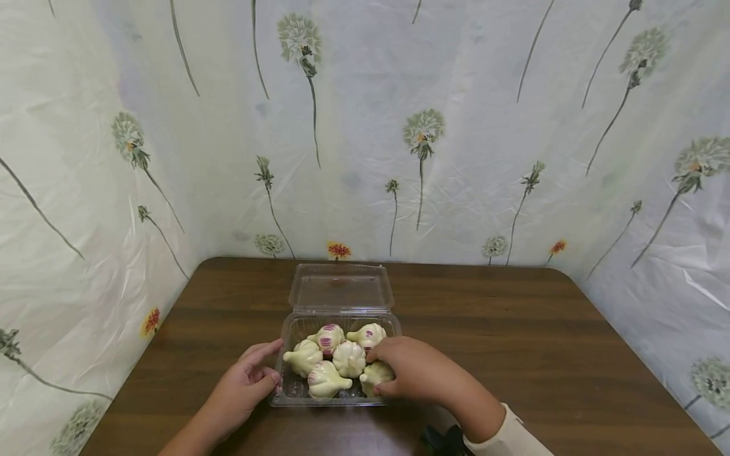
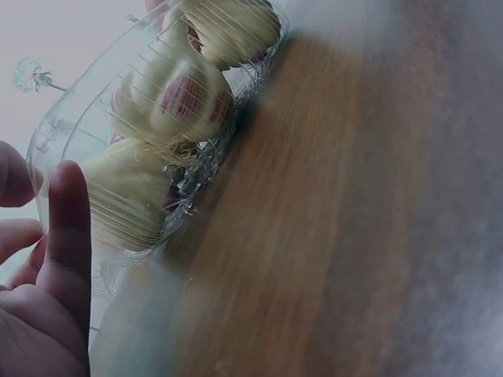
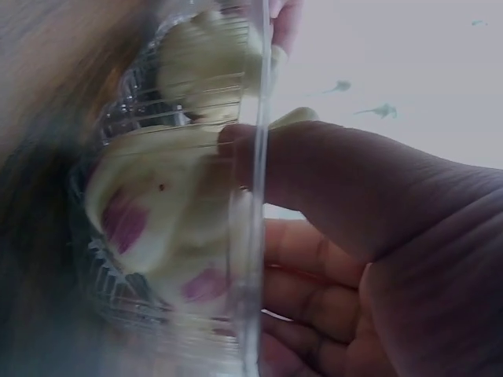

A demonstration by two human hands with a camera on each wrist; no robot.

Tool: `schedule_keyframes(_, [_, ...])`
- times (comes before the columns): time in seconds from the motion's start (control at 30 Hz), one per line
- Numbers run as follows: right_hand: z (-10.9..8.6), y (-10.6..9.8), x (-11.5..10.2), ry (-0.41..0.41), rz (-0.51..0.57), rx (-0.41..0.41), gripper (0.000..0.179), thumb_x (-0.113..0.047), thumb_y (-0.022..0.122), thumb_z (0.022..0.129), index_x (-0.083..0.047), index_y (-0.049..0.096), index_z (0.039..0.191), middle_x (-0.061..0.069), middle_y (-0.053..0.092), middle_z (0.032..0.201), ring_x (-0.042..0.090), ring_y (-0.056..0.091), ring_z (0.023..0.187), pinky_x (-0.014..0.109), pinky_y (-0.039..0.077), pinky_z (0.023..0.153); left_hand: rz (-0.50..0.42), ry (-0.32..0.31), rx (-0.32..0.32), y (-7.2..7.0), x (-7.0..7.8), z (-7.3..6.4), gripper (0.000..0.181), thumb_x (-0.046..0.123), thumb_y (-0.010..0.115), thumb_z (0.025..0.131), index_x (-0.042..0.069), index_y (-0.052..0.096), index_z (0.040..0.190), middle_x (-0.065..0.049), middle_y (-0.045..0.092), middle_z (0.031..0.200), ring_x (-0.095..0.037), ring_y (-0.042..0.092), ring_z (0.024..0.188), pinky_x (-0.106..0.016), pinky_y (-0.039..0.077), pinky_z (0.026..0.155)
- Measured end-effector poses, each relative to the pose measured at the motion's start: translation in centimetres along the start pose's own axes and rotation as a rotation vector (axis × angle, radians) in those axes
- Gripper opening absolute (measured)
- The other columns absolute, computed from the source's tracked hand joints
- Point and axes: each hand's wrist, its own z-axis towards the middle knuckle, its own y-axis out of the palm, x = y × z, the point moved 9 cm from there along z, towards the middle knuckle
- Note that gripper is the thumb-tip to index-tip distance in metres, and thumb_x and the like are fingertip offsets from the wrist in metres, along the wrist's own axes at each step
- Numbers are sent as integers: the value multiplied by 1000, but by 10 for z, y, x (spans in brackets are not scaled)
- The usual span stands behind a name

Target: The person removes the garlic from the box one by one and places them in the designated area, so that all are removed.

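L hand (image 1: 245, 383) touched the box's (image 1: 319, 403) L wall, fingers apart, prob. steadying it. Box sat on the tabletop (image 1: 502, 329), lid (image 1: 341, 288) open behind it, five bulbs (image 1: 349, 359) inside. A sixth, the gripped garlic (image 1: 373, 380), was in the box's near R corner; R hand's (image 1: 419, 367) grip was clamped on it. Step looked like placing or lifting it, couldn't tell which; next move seemed to need a gentle release or clean lift, resp.

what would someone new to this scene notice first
Probably six pale garlic bulbs, some purple-streaked, in a clear plastic box, its lid open, on the brown table. Then the right hand gripping the bulb in the near right corner, while the left hand touches the box's left side. Flower-printed sheeting fills the background.
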Motion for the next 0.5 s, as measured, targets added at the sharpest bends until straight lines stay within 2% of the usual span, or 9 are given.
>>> schedule_keyframes(0.13, [0,-1,-3,-4,-8,-14,26,-30,83,85,-20,73,106,-11,66,99,5,54,86,27,49,77,5,13,-12,1,1,0,62,3,64,102,-10,37,156,-30,33,155,-11,67,87,-26,61,76])
schedule_keyframes(0.33, [-1,-3,-4,12,-2,-11,24,-32,84,85,-23,73,105,-12,68,104,5,58,90,29,52,78,7,13,-9,0,1,0,62,2,64,101,-9,38,156,-29,34,155,-13,68,88,-26,61,77])
schedule_keyframes(0.5, [-1,-4,-2,14,17,-10,19,-31,84,84,-26,73,99,-15,65,101,3,52,83,26,48,73,12,14,-8,0,2,-1,62,2,64,101,-9,38,156,-29,34,154,-14,68,89,-26,61,77])
